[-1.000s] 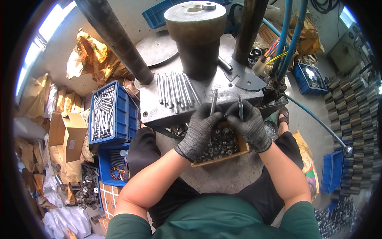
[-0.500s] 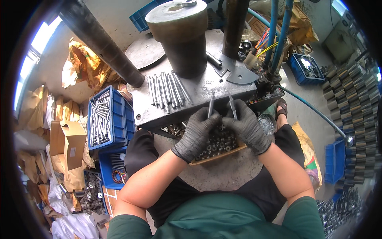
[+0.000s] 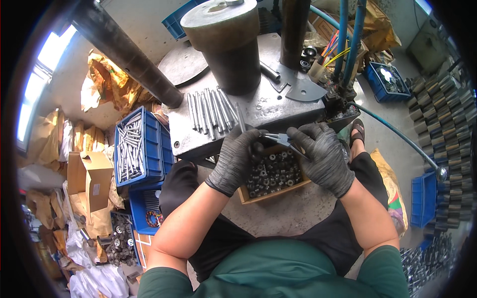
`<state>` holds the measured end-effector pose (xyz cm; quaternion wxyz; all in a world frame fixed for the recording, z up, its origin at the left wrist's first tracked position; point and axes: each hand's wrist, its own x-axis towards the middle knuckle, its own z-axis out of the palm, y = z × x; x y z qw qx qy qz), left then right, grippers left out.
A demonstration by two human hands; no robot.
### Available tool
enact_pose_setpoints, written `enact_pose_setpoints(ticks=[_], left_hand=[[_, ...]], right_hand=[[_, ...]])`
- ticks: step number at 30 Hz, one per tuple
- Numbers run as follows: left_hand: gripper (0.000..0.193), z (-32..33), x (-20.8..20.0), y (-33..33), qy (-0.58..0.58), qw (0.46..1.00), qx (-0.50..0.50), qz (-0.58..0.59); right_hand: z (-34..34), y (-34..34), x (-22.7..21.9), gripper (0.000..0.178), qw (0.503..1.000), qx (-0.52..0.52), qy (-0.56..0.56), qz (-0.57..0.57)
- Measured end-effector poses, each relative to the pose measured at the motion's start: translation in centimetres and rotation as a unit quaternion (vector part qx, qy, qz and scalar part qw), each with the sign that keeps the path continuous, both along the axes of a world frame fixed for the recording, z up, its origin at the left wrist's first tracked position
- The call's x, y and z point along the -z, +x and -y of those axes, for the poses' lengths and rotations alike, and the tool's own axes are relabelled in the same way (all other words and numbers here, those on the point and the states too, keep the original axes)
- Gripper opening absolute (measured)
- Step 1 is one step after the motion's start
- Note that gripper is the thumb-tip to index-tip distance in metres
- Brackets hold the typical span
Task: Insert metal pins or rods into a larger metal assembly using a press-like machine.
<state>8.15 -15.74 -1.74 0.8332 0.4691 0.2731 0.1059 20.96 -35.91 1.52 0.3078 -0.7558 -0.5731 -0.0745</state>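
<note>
My left hand (image 3: 233,156), in a dark grey glove, is closed round a slim steel shaft (image 3: 240,118) that sticks up above the fingers. My right hand (image 3: 325,156), gloved the same way, grips what look like slim-nosed pliers (image 3: 284,139). Their two narrow prongs point left toward my left fingertips; whether they touch anything there is hard to make out. Below both hands sits a shallow box (image 3: 268,198) of small dark metal rings. A row of similar steel shafts (image 3: 208,111) lies on the metal press bed (image 3: 186,140), just beyond my left hand.
A thick round ram (image 3: 223,59) stands on the bed between dark columns (image 3: 129,54). Blue crates (image 3: 149,149) with many shafts stand at left, beside an open cardboard box (image 3: 94,181). Blue hoses (image 3: 343,44) run down at right, near stacked metal cylinders (image 3: 442,144).
The pliers have swung from pointing up to pointing left, toward my left hand. My left hand has shifted left with its shaft, and more of the ring box shows.
</note>
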Motion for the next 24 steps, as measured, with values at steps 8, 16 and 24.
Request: enact_pose_setpoints(ticks=[8, 16, 24], left_hand=[[0.008, 0.1, 0.3, -0.2, -0.032, 0.999, 0.0, 0.018], [0.011, 0.0, 0.3, -0.3, 0.033, 0.999, 0.027, 0.01], [0.032, 0.4, -1.0, -1.0, 0.162, 0.985, 0.031, 0.041]], right_hand=[[-0.2, -0.4, -0.3, 0.054, 1.0, 0.014, -0.008, 0.003], [-0.2, -0.2, 0.0, 0.05, 1.0, 0.005, 0.008, 0.009], [1.3, 1.8, 0.8, 0.048, 0.923, 0.062, -0.01, -0.381]])
